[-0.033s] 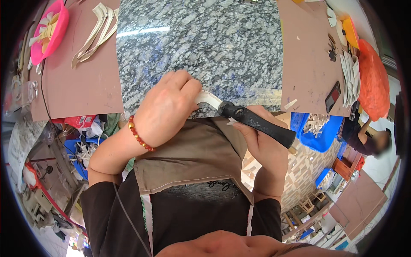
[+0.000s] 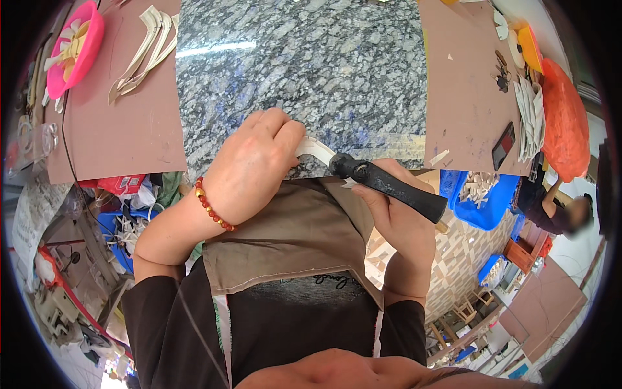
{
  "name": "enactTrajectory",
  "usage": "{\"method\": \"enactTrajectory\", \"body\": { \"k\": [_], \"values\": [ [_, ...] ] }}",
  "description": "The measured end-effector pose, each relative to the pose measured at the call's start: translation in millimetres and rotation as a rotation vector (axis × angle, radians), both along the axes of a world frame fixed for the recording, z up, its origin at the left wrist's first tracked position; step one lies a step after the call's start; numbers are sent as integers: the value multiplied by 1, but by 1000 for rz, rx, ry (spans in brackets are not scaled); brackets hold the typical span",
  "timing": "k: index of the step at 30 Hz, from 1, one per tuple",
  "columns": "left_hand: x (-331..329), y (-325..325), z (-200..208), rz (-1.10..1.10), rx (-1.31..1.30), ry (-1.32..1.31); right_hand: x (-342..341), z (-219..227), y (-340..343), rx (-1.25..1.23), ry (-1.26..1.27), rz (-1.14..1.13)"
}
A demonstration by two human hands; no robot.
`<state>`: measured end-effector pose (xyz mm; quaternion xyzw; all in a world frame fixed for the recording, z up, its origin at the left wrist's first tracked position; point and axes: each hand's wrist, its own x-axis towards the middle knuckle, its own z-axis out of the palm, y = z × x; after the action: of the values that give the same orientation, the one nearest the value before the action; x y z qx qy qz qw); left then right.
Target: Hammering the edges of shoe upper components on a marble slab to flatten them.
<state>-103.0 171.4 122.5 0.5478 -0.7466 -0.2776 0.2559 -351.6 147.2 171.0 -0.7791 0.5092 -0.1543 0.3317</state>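
Item: white curved strip [image 2: 315, 149], 1 piece. It is spanning the gap between the 2 hands, at the near edge of a speckled grey stone slab [image 2: 304, 71].

Item: left hand [image 2: 256, 165], back uppermost. It is wearing 1 bracelet [image 2: 206, 204] of red and gold beads. Its fingers are curling inward and grasping the strip's left end.

Item: right hand [image 2: 405, 204], at the near side of the slab. Its fingers are wrapping a black hammer-like tool [image 2: 395, 188], the thumb lying along the lower side. The tool's rounded end is meeting the strip; whether the strip is also being pinched there is hard to tell, since the tool is covering the spot.

Item: brown tabletop [image 2: 116, 142], supporting the slab. At left it is holding 1 pink bowl [image 2: 89, 58] of pale pieces and, nearer the slab, several long curved strips [image 2: 146, 48]. At right, keys [image 2: 502, 81] and 1 dark phone [image 2: 503, 146] are lying beside a row of pale pieces [image 2: 530, 117].

Item: blue bin [image 2: 486, 214], sitting below the table's right side.
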Motion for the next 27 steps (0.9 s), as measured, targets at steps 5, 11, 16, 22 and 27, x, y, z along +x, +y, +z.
{"method": "enactTrajectory", "body": {
  "k": [5, 11, 16, 22, 27],
  "values": [
    [-1, -2, -1, 41, 80, 4, 1, 2, 3, 78, -44, -48],
    [8, -1, -2, -9, 74, -32, -7, -11, 8, -9, -129, -47],
    [-5, 10, -10, 107, 396, 1408, -6, -9, 13, 43, -139, 27],
    [22, 10, 75, 326, -101, 920, -14, 4, 14, 103, -318, 71],
    [-1, -23, 51, -193, -11, 265, -33, 8, 3, 9, -195, -25]
  ]
}}
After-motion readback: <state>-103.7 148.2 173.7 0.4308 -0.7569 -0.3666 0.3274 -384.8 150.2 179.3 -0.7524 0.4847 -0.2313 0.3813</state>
